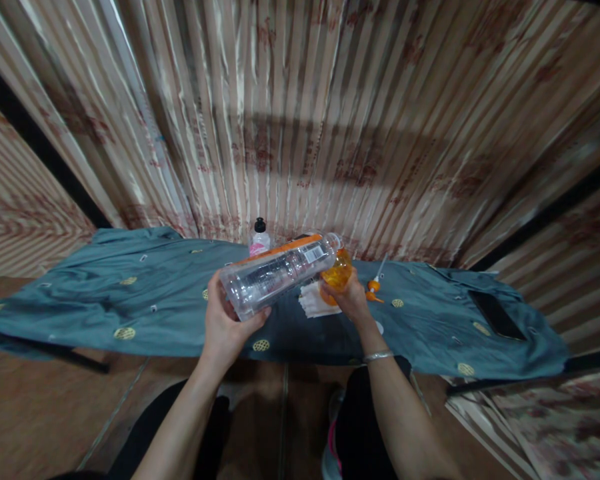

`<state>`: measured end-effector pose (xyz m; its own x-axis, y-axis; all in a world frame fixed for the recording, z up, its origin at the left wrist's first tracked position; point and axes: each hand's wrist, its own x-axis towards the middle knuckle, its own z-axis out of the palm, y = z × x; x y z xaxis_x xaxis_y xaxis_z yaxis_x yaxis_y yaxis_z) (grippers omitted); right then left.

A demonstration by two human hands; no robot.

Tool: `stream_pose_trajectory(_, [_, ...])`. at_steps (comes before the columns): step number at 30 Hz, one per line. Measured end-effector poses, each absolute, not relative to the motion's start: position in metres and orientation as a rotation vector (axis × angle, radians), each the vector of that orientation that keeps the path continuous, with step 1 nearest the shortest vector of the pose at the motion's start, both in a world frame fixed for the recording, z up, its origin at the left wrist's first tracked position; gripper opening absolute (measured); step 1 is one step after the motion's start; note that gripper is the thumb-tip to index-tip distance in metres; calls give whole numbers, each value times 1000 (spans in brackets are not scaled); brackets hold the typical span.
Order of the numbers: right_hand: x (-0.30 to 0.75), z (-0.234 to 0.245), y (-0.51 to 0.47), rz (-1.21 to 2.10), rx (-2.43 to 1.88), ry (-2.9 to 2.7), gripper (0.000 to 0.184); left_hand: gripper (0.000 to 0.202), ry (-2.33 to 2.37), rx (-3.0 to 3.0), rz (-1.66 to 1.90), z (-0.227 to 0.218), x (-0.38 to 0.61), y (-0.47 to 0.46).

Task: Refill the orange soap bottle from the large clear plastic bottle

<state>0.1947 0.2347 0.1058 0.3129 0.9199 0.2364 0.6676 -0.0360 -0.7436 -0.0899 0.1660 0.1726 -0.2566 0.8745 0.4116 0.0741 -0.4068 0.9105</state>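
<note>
My left hand point(229, 320) is wrapped round the base of a large clear plastic bottle point(280, 273) with an orange label. The bottle tilts, its neck up and to the right, over an orange bottle point(338, 272) with amber contents. Around that orange bottle my right hand point(349, 295) is closed. The two bottles overlap at their tops, and I cannot tell if they touch. Under them lies a white cloth point(316, 301). Right of my right hand rests an orange pump top point(374, 287) with a thin tube.
A teal patterned cloth point(170, 300) covers the long table. A small clear bottle with a black cap point(260, 225) stands behind the large one. To the right lies a black phone point(496, 315). A pleated striped curtain point(300, 133) hangs directly behind the table.
</note>
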Motion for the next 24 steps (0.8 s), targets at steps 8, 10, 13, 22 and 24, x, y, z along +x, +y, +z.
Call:
stream_pose_trajectory(8, [194, 108, 234, 370, -1844, -1442, 78, 91, 1199, 1396, 1748, 173, -88, 166])
stream_pose_trajectory(10, [194, 107, 235, 360, -1833, -1447, 78, 91, 1195, 1378, 1746, 174, -88, 166])
stream_pose_trajectory(13, [195, 105, 236, 349, -1804, -1452, 78, 91, 1203, 1356, 1739, 176, -87, 165])
stream_pose_trajectory(22, [194, 103, 236, 356, -1762, -1427, 77, 89, 1196, 1379, 1735, 176, -88, 165])
stream_pose_trajectory(24, [194, 103, 235, 365, -1751, -1426, 76, 89, 1200, 1378, 1734, 176, -88, 165])
